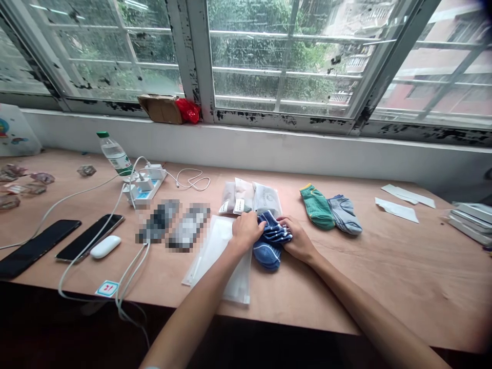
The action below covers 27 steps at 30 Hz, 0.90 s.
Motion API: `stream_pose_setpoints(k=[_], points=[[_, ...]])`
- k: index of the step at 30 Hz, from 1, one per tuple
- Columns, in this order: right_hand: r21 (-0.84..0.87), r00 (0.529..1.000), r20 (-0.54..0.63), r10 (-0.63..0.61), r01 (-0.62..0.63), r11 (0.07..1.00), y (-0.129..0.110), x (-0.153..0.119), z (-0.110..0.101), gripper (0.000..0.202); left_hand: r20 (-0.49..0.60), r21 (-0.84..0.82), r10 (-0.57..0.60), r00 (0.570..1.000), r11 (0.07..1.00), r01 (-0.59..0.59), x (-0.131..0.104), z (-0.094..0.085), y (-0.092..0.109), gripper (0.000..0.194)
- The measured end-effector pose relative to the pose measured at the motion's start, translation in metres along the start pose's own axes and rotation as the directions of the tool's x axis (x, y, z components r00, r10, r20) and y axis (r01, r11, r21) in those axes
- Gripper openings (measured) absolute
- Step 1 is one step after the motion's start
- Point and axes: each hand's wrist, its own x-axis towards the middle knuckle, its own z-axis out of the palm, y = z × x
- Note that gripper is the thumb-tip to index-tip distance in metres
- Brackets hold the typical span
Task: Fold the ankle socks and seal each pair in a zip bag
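Note:
A pair of blue socks (268, 254) with white stripes lies bunched near the middle of the table. My left hand (248, 228) pinches its upper left part, and my right hand (296, 238) grips the right side of the same fabric. Under my left forearm lies a flat, translucent zip bag (238, 279). Just behind the hands are packed bags (248, 196) with fabric inside. To the right rest a green sock pair (318, 207) with a yellow edge and a grey-blue sock pair (346, 215), touching each other.
Phones (90, 237), a white earphone case (105, 246), a power strip (154, 184) with cables and a bottle (115, 154) occupy the left. White paper strips (397, 209) and stacked packets (471, 223) lie at the right. A windowsill wall (269, 148) runs behind.

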Motion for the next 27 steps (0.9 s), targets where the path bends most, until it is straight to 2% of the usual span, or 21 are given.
stream_pose_setpoints(k=[2, 5, 9, 11, 13, 14, 16, 17, 19, 21, 22, 24, 27], points=[[0.022, 1.000, -0.007, -0.001, 0.001, 1.000, 0.002, 0.001, 0.000, 0.027, 0.008, -0.106, 0.051, 0.999, 0.993, -0.050, 0.003, 0.002, 0.000, 0.023], [0.084, 1.000, -0.017, 0.003, -0.001, 0.996, 0.004, 0.003, 0.000, 0.023, -0.049, -0.287, 0.194, 0.980, 0.937, -0.200, 0.003, 0.003, 0.002, 0.015], [0.197, 0.995, 0.014, 0.099, -0.100, 0.975, 0.005, 0.003, -0.003, 0.007, -0.091, -0.464, 0.440, 0.893, 0.775, -0.429, -0.006, 0.000, 0.003, 0.015], [0.230, 0.989, 0.005, 0.148, -0.146, 0.962, 0.004, 0.002, -0.004, 0.007, -0.051, -0.509, 0.490, 0.870, 0.737, -0.445, -0.011, 0.000, 0.000, 0.033], [0.279, 0.979, -0.031, 0.201, -0.185, 0.942, 0.004, 0.003, -0.004, 0.014, -0.007, -0.517, 0.476, 0.879, 0.751, -0.410, -0.013, 0.002, -0.003, 0.060], [0.326, 0.969, -0.060, 0.240, -0.208, 0.922, 0.003, 0.003, -0.004, 0.022, 0.009, -0.516, 0.463, 0.886, 0.761, -0.393, -0.014, 0.003, -0.004, 0.064], [0.481, 0.930, -0.119, 0.348, -0.253, 0.840, 0.000, 0.004, -0.003, 0.043, 0.007, -0.524, 0.452, 0.892, 0.762, -0.382, -0.014, 0.006, -0.005, 0.046], [0.580, 0.909, -0.105, 0.404, -0.274, 0.767, -0.002, 0.005, -0.003, 0.052, -0.014, -0.534, 0.454, 0.891, 0.750, -0.391, -0.013, 0.007, -0.003, 0.034], [0.752, 0.883, 0.047, 0.466, -0.339, 0.565, -0.007, 0.006, 0.000, 0.054, -0.084, -0.556, 0.457, 0.885, 0.716, -0.423, -0.013, 0.008, 0.001, 0.024], [0.826, 0.863, 0.248, 0.440, -0.426, 0.369, -0.013, 0.006, 0.003, 0.048, -0.139, -0.568, 0.439, 0.888, 0.699, -0.435, -0.011, 0.006, 0.005, 0.023], [0.836, 0.851, 0.317, 0.419, -0.459, 0.302, -0.016, 0.005, 0.003, 0.049, -0.145, -0.571, 0.430, 0.891, 0.700, -0.430, -0.010, 0.004, 0.006, 0.023], [0.845, 0.837, 0.366, 0.406, -0.482, 0.231, -0.019, 0.004, 0.004, 0.055, -0.128, -0.564, 0.411, 0.903, 0.719, -0.407, -0.007, -0.005, 0.004, 0.024], [0.847, 0.814, 0.351, 0.462, -0.487, 0.213, -0.017, 0.003, -0.001, 0.049, -0.064, -0.488, 0.340, 0.938, 0.810, -0.326, -0.001, -0.025, -0.011, 0.034]])
